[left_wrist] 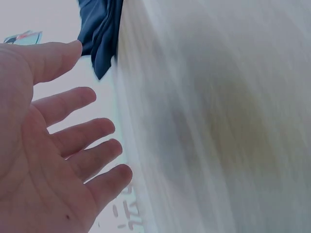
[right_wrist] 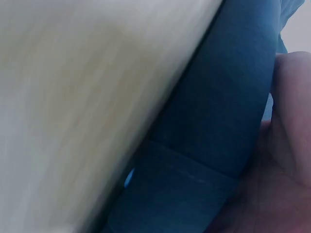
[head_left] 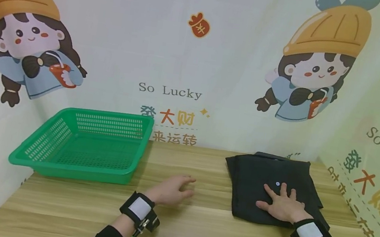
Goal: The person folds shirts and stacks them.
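Observation:
A stack of folded black cloth, with a small pale round dot on its top, lies on the right part of the table. My right hand is laid over its near part, fingers spread. Seen from the right wrist, the dark cloth shows a seam, and the hand is beside it at the right edge; most fingers are hidden there. Over the middle of the table, my left hand holds nothing. Its fingers are apart and loosely extended in the left wrist view, where a corner of dark cloth appears beyond the thumb.
A green plastic basket with slotted walls stands at the back left of the wood-grain table. Behind the table hangs a printed curtain with cartoon figures, and it also runs along both sides.

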### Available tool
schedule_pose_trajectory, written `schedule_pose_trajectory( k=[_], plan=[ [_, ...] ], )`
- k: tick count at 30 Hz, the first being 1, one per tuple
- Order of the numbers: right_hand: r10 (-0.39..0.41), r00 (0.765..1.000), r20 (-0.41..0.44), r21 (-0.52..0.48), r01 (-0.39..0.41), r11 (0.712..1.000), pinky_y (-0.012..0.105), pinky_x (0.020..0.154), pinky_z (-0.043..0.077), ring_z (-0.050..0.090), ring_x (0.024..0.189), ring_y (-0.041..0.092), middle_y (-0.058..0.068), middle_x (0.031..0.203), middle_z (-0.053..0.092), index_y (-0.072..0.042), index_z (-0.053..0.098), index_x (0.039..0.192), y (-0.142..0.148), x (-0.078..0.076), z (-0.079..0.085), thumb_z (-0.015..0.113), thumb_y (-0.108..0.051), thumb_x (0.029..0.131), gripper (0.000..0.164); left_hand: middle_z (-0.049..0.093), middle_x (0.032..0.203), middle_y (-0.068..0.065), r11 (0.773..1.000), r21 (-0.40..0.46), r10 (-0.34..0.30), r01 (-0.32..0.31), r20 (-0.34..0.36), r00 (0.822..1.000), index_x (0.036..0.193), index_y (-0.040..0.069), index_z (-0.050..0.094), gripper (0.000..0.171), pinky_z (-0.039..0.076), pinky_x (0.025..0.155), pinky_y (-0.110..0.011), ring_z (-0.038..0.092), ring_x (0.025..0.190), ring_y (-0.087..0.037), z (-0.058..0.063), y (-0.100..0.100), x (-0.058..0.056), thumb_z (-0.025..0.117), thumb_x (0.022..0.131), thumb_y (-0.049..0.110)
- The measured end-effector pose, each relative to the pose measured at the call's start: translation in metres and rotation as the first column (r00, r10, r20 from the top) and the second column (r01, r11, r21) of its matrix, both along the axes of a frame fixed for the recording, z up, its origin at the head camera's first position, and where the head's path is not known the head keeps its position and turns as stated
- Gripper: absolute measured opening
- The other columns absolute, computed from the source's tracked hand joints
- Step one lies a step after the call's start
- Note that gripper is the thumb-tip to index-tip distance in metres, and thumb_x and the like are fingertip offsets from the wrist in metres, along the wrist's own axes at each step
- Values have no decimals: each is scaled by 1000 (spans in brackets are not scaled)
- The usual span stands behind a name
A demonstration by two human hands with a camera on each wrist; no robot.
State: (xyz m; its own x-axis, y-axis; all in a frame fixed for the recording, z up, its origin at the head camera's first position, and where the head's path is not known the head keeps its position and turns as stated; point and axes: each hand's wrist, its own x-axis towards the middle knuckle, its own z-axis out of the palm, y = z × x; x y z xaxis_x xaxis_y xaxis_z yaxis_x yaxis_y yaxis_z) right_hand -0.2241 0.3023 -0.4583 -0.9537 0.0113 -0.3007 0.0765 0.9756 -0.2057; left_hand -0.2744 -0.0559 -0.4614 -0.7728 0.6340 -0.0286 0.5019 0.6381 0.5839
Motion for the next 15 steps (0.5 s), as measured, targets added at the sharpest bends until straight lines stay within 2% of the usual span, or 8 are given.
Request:
schedule_pose_trajectory(
  k=[4, 9, 15],
  plan=[
    [-7, 1000, 16, -25, 7, 1000, 88, 97, 17, 3, 134, 75, 47, 154, 1, -9, 27, 156, 15, -1, 4, 44, -71, 92, 91, 45, 150, -25, 1000, 16, 21, -21, -22, 1000, 144, 1, 50, 51, 32, 118, -53, 41, 142, -41, 1, -12, -3, 57, 100, 27],
    [-5, 1000, 17, -43, 6, 999, 88, 95, 20, 3, 132, 78, 49, 151, 1, -6, 27, 155, 33, 0, 8, 48, -69, 91, 92, 47, 149, -25, 999, 17, 44, -44, -35, 998, 143, 0, 50, 51, 32, 118, -54, 43, 141, -42, 1, -20, -4, 58, 100, 27],
    [-13, 1000, 20, -72, 14, 997, 89, 94, 17, -1, 130, 79, 51, 150, -1, -4, 27, 154, 53, 0, 7, 50, -71, 90, 95, 46, 149, -26, 993, 30, 114, -113, -32, 993, 142, -1, 51, 52, 32, 118, -55, 42, 141, -43, 0, -32, -1, 59, 99, 26]
  ],
)
